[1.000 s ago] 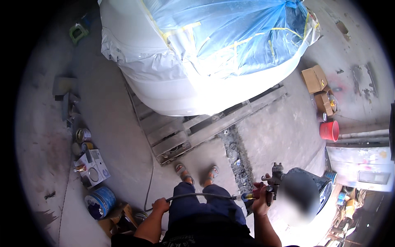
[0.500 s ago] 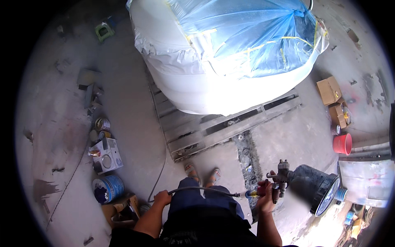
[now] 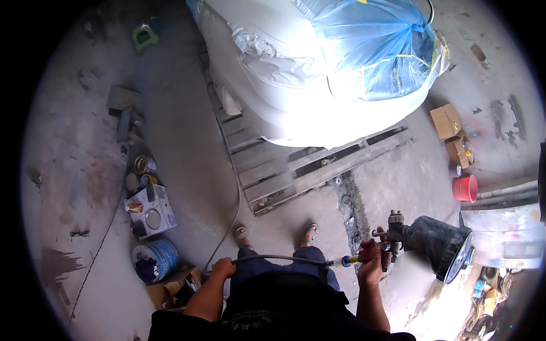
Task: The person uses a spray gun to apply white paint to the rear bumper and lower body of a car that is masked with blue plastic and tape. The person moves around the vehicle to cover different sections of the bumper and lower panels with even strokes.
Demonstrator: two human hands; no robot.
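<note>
In my right hand (image 3: 371,266) is a paint spray gun (image 3: 389,245), its fingers wrapped round the grip. A large dark cup (image 3: 435,244) is attached to the gun and tilts out to the right. From the gun's handle a grey air hose (image 3: 284,259) runs left across my thighs. My left hand (image 3: 223,267) is closed round that hose, which then trails along the floor toward the pallet. Ahead stands a bulky object wrapped in white sheeting (image 3: 273,108) and blue plastic film (image 3: 375,51). The wrapping hides what is inside.
Under the wrapped object lies a slatted pallet (image 3: 273,190). At left are a blue paint bucket (image 3: 165,258), a white box (image 3: 152,211), cans (image 3: 144,165) and a green stool (image 3: 145,37). At right are cardboard boxes (image 3: 446,121) and a red bucket (image 3: 466,187).
My feet have moved wider apart. The white sheeting has shifted shape, covering more of the blue film on its left side. Both hands keep hold of the gun and hose.
</note>
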